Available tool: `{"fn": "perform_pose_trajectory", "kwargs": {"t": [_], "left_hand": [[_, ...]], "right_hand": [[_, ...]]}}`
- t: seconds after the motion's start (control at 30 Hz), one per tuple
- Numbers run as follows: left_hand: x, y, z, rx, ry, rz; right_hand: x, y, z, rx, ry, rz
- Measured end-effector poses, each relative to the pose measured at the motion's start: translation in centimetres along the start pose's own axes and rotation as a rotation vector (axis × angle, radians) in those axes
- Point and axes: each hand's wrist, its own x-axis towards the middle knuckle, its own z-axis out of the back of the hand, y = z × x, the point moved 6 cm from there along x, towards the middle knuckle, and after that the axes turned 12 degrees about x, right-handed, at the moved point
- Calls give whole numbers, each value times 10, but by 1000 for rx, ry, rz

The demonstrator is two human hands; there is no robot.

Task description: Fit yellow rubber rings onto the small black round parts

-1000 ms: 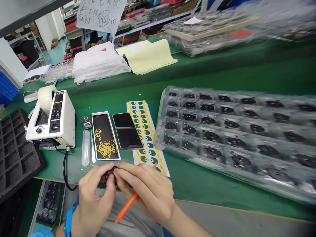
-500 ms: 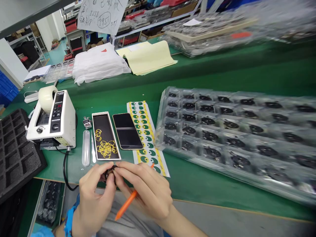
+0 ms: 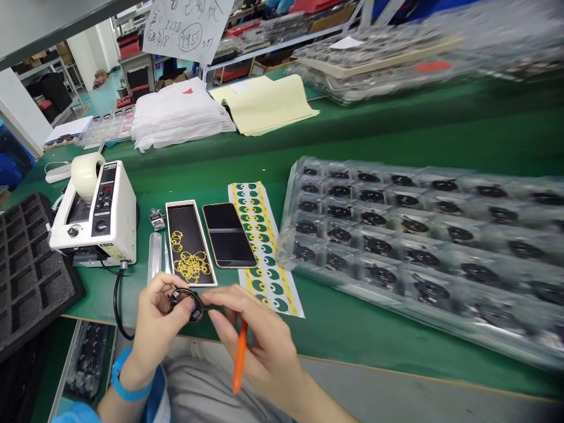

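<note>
My left hand [image 3: 155, 326] pinches a small round black part [image 3: 197, 310] between thumb and fingers, above the table's front edge. The part is tilted, and its inner pieces are too small to make out. My right hand [image 3: 262, 341] comes in from the right, its thumb and forefinger at a thin dark bit on the part's right edge. An orange pen-shaped tool [image 3: 239, 361] is held in the same hand, its visible end pointing down toward my lap. Just behind my hands lies a shallow white-rimmed box [image 3: 214, 276] with yellow ring-shaped pieces [image 3: 191, 265] inside.
Right of the box are a phone [image 3: 229, 235] and a sticker sheet [image 3: 268, 249]. A large clear tray [image 3: 308, 271] of round black parts covers the right side. On the left stand a tape dispenser [image 3: 118, 205], a small metal counter [image 3: 157, 219] and a black foam tray [image 3: 39, 264].
My hands have drawn slightly apart, and the round black part now shows more openly in my left hand. The orange tool has swung to a steeper angle, its lower end moving right.
</note>
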Motion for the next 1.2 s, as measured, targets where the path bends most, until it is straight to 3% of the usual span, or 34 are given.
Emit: {"fn": "perform_pose_trajectory", "kwargs": {"t": [0.13, 0.33, 0.5, 0.63, 0.87, 1.2], "left_hand": [[1, 11, -7, -177, 156, 138], [3, 1, -8, -85, 203, 73], [5, -2, -9, -43, 153, 119], [5, -1, -13, -16, 158, 151], [4, 3, -13, -50, 184, 227], [2, 2, -16, -108, 182, 169]], "right_hand": [[0, -11, 2, 126, 79, -163], [1, -15, -4, 81, 370, -232], [-1, -13, -7, 40, 380, -153], [-7, -16, -10, 39, 381, -172], [-15, -25, -11, 131, 495, -453], [-25, -33, -16, 349, 253, -658]]}}
